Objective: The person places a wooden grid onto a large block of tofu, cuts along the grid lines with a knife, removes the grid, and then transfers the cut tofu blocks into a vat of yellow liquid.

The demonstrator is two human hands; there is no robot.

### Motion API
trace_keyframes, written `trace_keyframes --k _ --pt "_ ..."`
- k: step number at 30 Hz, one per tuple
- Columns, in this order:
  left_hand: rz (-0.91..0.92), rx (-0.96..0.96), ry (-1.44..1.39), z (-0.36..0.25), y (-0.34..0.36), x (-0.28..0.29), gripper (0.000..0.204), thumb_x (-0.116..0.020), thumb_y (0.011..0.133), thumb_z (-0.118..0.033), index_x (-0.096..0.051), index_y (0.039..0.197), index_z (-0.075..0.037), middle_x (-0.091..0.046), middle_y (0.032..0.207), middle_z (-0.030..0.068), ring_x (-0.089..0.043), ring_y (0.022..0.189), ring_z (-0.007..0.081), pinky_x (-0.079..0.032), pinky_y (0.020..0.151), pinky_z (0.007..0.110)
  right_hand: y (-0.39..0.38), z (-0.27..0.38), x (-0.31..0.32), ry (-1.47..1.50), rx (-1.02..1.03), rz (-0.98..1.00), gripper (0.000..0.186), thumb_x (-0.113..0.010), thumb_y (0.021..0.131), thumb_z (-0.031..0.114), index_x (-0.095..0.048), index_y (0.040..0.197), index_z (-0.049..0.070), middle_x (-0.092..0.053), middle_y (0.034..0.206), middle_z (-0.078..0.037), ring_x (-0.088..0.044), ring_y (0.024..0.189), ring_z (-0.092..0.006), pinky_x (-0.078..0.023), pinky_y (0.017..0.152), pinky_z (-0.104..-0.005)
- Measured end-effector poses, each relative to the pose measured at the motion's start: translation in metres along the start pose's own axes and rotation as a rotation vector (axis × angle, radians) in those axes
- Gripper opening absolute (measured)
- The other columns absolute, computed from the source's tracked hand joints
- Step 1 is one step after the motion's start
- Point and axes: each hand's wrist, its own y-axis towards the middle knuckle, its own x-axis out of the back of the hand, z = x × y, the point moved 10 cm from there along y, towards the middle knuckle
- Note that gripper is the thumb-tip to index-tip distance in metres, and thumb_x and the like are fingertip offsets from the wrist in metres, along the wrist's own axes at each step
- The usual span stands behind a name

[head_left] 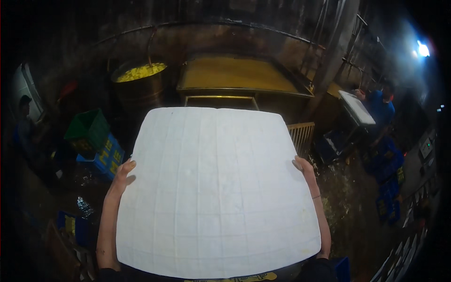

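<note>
A large white slab (216, 188), faintly marked with a grid of lines, spans the space between my arms. Whether it is a board, a cloth-covered tray or a block of food, I cannot tell. My left hand (124, 173) grips its left edge, thumb over the top face. On the opposite edge, my right hand (305, 168) holds on in the same way. The fingers beneath the slab are hidden on both sides. Its near edge comes close to my body and covers most of what lies below.
Ahead stand a shallow metal tank (244, 89) of yellowish liquid and a round vat (141, 91) of yellow pieces. Green and blue crates (87, 127) are stacked left. A slatted wooden rack (301, 135) stands right. One person (383, 105) works at a white-topped table; another (26, 122) is far left.
</note>
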Motion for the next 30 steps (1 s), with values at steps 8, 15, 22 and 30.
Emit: trace_keyframes --k 8,15,22,30 --pt "-0.013 -0.008 -0.05 -0.023 0.238 -0.095 0.102 -0.063 0.078 -0.054 -0.023 0.149 0.007 -0.026 0.154 0.0214 -0.028 0.142 0.0308 -0.029 0.112 0.046 0.236 0.026 -0.03 0.023 -0.077 0.019 0.042 -0.058 0.093 0.032 -0.059 0.119 -0.001 -0.063 0.11 -0.009 -0.061 0.096 -0.0185 -0.05 0.085 -0.0309" --pt "0.007 -0.012 -0.111 -0.012 0.403 -0.13 0.085 -0.061 0.084 -0.044 -0.033 0.146 0.005 -0.045 0.143 0.0175 -0.04 0.133 0.0259 -0.031 0.111 0.037 0.435 -0.002 -0.042 -0.097 -0.162 0.08 0.042 -0.055 0.094 0.034 -0.059 0.116 -0.002 -0.063 0.108 -0.01 -0.061 0.097 -0.0184 -0.05 0.085 -0.031" --pt "0.015 -0.155 -0.041 -0.021 0.549 -0.135 0.079 -0.063 0.083 -0.04 -0.038 0.145 0.002 -0.049 0.14 0.0143 -0.044 0.13 0.0232 -0.034 0.107 0.033 0.577 -0.031 -0.074 -0.182 -0.171 0.067 0.046 -0.053 0.095 0.031 -0.055 0.123 -0.004 -0.063 0.111 -0.01 -0.061 0.1 -0.0178 -0.048 0.089 -0.03" --pt "-0.052 -0.008 -0.046 0.096 0.623 -0.106 0.066 -0.064 0.087 -0.027 -0.041 0.144 -0.002 -0.053 0.135 0.0116 -0.049 0.123 0.0216 -0.036 0.106 0.035 0.617 -0.04 -0.098 -0.139 -0.152 0.12 0.047 -0.051 0.096 0.03 -0.052 0.132 0.0 -0.06 0.121 -0.006 -0.057 0.107 -0.0146 -0.045 0.094 -0.0284"
